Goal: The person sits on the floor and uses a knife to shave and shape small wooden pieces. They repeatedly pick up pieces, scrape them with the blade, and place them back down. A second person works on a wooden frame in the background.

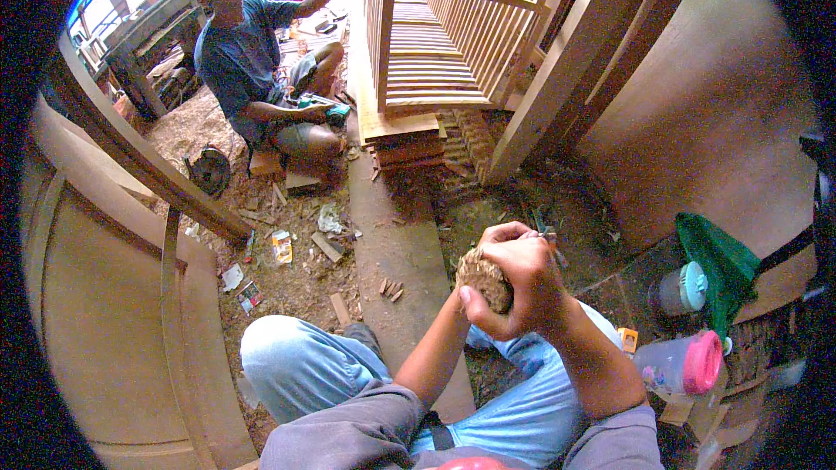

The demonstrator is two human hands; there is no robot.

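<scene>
My right hand's fingers (533, 268) are curled in and clamped, with the thumb, on a round wooden piece (486, 285), its end face turned up towards me and its rim frayed. It sits in front of me, above my lap, at the end of my left forearm (428, 361). My left hand is lost behind the wood and the right hand, so I can't tell whether its fingers are together or apart.

Beyond that, small wood offcuts (391, 289) lie on the plank (392, 239) running away from me. At its far end stands a slatted wooden frame (380, 48), where a co-worker (248, 61) sits with one hand on it and a green tool (338, 113) in the other.

As far as I can judge, the frame's rails and slats are largely in place and its wood looks bare; my own piece is in hand, and nothing shows how much remains on it.

The frame's top is cut off at the edge, the piece's far side is hidden, and the bits beside my knuckles are too blurred to name.
</scene>
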